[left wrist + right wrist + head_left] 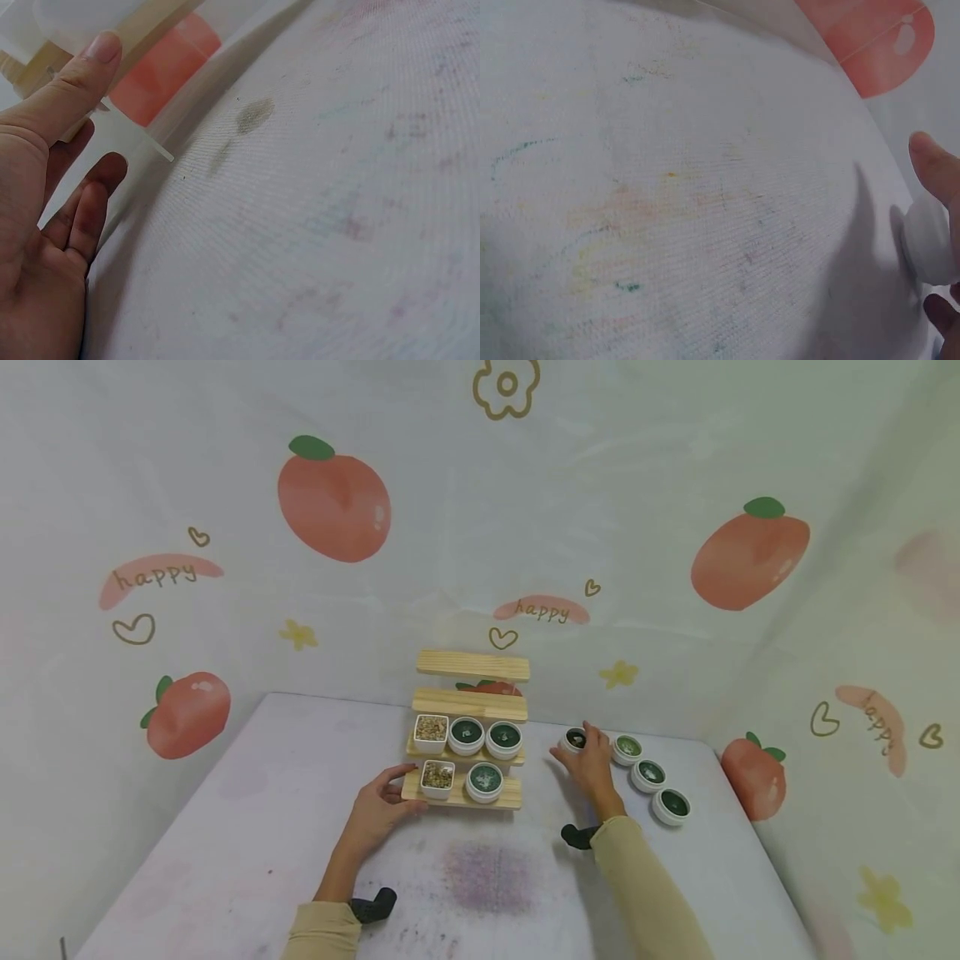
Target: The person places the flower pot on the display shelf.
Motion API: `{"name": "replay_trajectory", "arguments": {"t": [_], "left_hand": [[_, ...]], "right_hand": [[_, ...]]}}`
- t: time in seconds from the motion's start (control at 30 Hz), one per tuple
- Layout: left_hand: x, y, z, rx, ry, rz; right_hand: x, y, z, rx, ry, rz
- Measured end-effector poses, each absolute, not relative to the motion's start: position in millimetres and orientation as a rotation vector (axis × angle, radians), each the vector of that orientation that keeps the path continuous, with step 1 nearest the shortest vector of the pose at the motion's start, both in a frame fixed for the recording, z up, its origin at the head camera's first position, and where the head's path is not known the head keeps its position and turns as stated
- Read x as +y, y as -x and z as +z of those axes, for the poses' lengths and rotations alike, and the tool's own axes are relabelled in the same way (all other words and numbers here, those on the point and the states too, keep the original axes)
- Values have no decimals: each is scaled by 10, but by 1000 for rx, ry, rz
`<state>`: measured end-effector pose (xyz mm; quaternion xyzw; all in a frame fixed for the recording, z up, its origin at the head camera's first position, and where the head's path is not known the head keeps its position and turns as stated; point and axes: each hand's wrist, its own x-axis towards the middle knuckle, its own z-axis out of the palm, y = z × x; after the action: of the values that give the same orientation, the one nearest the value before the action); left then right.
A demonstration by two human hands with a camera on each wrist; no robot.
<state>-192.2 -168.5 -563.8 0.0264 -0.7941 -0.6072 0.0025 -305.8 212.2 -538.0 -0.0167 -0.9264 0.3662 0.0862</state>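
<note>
A tiered wooden display rack [472, 702] stands near the back of the table. My left hand [378, 810] holds the left end of its lowest shelf; in the left wrist view the thumb [82, 82] lies over the wood, with the fingers lower. On the two lower shelves stand two square white cups of grainy filling [431, 735] and several round white pots with dark green tops [485, 782]. Right of the rack, my right hand [588, 764] grips a round white pot with a dark top [575, 740] between thumb and fingers; its white side [926, 240] shows in the right wrist view.
Three more round pots with green tops [648, 775] stand in a slanting row to the right of my right hand. The two upper shelves [471, 702] hold nothing. A white curtain printed with fruit [450, 510] hangs behind the table [495, 877].
</note>
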Motion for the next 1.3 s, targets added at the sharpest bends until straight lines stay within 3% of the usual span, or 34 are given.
{"name": "replay_trajectory", "arguments": {"t": [0.63, 1.03, 1.3], "left_hand": [[-1679, 1920, -5639, -2485, -82, -1907], [-1673, 1925, -5643, -2477, -61, -1927], [-1683, 1916, -5635, -2467, -63, -1926]], "right_hand": [[2071, 3041, -5447, -2688, 52, 1077], [1999, 3041, -5262, -2607, 58, 1227], [1884, 3009, -4898, -2425, -71, 1323]]}}
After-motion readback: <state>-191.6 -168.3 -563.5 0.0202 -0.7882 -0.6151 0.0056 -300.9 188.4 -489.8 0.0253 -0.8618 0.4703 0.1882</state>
